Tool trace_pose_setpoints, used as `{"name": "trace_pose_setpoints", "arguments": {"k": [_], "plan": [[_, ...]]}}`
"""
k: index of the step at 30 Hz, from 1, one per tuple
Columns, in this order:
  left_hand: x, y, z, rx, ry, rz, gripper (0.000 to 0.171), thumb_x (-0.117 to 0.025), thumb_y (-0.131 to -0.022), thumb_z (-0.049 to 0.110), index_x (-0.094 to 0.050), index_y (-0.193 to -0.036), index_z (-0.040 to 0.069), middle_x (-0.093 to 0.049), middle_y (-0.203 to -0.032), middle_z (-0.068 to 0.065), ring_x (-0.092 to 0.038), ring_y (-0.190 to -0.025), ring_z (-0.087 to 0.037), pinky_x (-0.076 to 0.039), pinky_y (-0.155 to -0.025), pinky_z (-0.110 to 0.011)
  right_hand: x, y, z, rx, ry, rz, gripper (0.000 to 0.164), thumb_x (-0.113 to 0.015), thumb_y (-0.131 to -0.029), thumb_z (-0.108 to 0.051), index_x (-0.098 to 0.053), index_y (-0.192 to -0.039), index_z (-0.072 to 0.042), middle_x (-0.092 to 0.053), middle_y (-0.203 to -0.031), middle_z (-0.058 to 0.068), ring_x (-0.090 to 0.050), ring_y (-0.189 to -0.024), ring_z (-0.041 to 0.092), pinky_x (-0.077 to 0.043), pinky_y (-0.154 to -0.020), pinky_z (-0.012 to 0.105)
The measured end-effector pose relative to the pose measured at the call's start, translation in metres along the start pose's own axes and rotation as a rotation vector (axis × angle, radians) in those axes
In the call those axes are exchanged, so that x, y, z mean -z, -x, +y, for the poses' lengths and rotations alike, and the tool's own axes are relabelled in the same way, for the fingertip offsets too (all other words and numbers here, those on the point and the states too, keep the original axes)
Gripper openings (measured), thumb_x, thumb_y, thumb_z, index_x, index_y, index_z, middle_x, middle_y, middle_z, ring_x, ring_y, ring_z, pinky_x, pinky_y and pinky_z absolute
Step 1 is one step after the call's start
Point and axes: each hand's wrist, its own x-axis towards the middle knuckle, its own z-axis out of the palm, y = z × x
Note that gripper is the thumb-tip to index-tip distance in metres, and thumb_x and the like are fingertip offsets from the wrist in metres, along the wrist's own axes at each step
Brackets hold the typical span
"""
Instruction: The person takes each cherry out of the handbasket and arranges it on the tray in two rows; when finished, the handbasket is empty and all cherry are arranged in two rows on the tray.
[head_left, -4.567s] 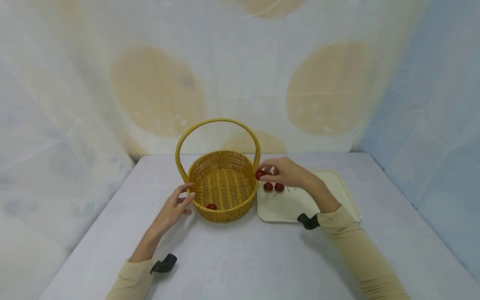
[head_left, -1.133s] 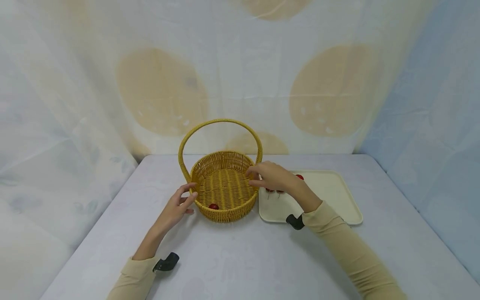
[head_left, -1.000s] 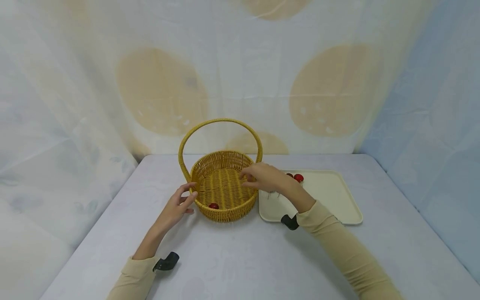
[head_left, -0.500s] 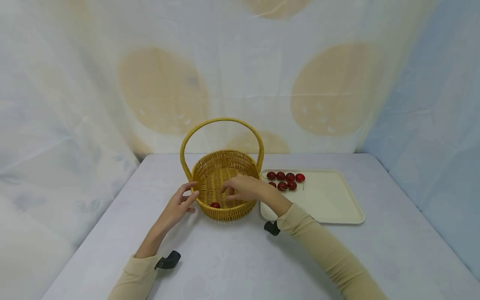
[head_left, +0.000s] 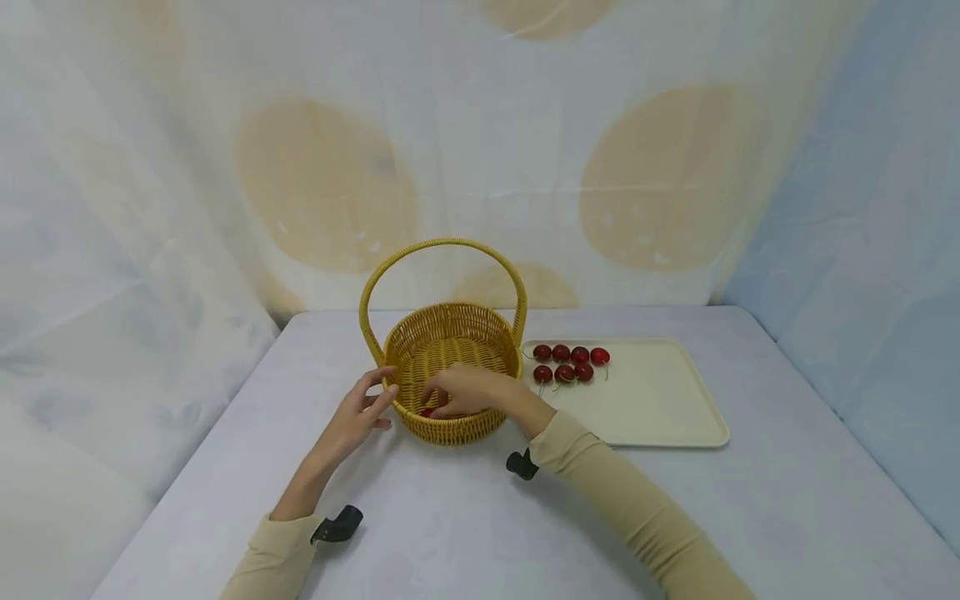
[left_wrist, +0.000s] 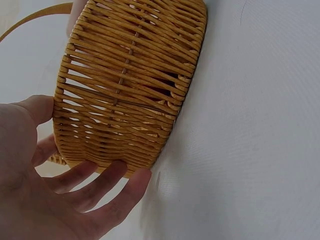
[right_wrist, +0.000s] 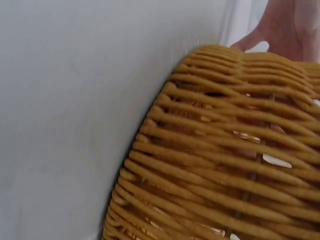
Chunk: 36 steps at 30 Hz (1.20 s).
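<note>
A round yellow woven basket (head_left: 450, 429) with a tall hoop handle stands on the table. My right hand (head_left: 472, 390) reaches over its near right side, index finger and thumb bent down at a red cherry (head_left: 426, 412) by the near wall. The cherry is partly covered by those fingers, and I cannot tell whether they pinch it. Against the basket's left side rests my left hand (head_left: 360, 412). In the left wrist view, that hand's thumb meets the rim and its loosely bent fingertips (left_wrist: 137, 177) lie along the outer wall.
Right of the basket lies a cream rectangular tray (head_left: 652, 408). Several stemmed cherries (head_left: 565, 373) sit in two rows at its left end. A patterned cloth (head_left: 480, 150) hangs behind the table, with more cloth at both sides.
My right hand, which held a cherry over the tray's left edge at first, has come left, bare, and down into the basket to the cherry there. The left hand stays at the basket.
</note>
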Motion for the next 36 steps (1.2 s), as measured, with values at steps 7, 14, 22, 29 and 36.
{"name": "trace_pose_setpoints", "arguments": {"k": [7,14,22,29,36], "plan": [[0.000,0.000,0.000,-0.006,0.002,0.001,0.055,-0.052,-0.102,0.038,-0.035,-0.149,0.016,-0.034,-0.152,-0.016,-0.050,-0.131,-0.041,-0.060,-0.083,-0.042,-0.006,-0.006,-0.002,-0.008,-0.001,-0.005,0.030,-0.067,-0.094,-0.026,-0.068,-0.122,-0.016,-0.073,-0.110,-0.004,-0.068,-0.094,0.006,-0.054,-0.084,0.020],[0.001,-0.001,-0.002,-0.023,-0.007,-0.007,0.054,-0.051,-0.103,0.035,-0.034,-0.149,0.012,-0.033,-0.152,-0.019,-0.050,-0.129,-0.043,-0.061,-0.081,-0.041,-0.008,-0.010,-0.002,0.014,0.010,-0.010,0.025,-0.067,-0.094,-0.022,-0.069,-0.119,-0.016,-0.073,-0.109,-0.004,-0.067,-0.094,0.005,-0.053,-0.084,0.019],[-0.001,-0.002,-0.002,-0.020,-0.003,-0.003,0.053,-0.052,-0.102,0.035,-0.035,-0.149,0.015,-0.034,-0.152,-0.016,-0.051,-0.130,-0.042,-0.061,-0.081,-0.041,-0.005,-0.007,-0.005,0.032,-0.012,-0.016,0.022,-0.066,-0.095,-0.019,-0.070,-0.116,-0.016,-0.072,-0.108,-0.003,-0.066,-0.095,0.006,-0.053,-0.084,0.019],[-0.001,-0.001,-0.002,-0.028,-0.002,-0.001,0.053,-0.051,-0.102,0.037,-0.036,-0.148,0.015,-0.034,-0.152,-0.016,-0.052,-0.128,-0.042,-0.061,-0.080,-0.040,0.006,0.000,0.000,0.008,-0.024,0.024,0.028,-0.068,-0.093,-0.028,-0.069,-0.118,-0.017,-0.072,-0.104,-0.004,-0.066,-0.094,0.007,-0.054,-0.081,0.021],[0.000,-0.002,-0.001,-0.028,0.004,-0.009,0.051,-0.050,-0.103,0.033,-0.035,-0.149,0.014,-0.033,-0.153,-0.017,-0.052,-0.128,-0.042,-0.060,-0.082,-0.045,0.021,0.013,0.004,-0.001,-0.045,0.092,0.028,-0.070,-0.092,-0.029,-0.069,-0.117,-0.016,-0.073,-0.103,-0.001,-0.067,-0.093,0.010,-0.055,-0.082,0.024]]}}
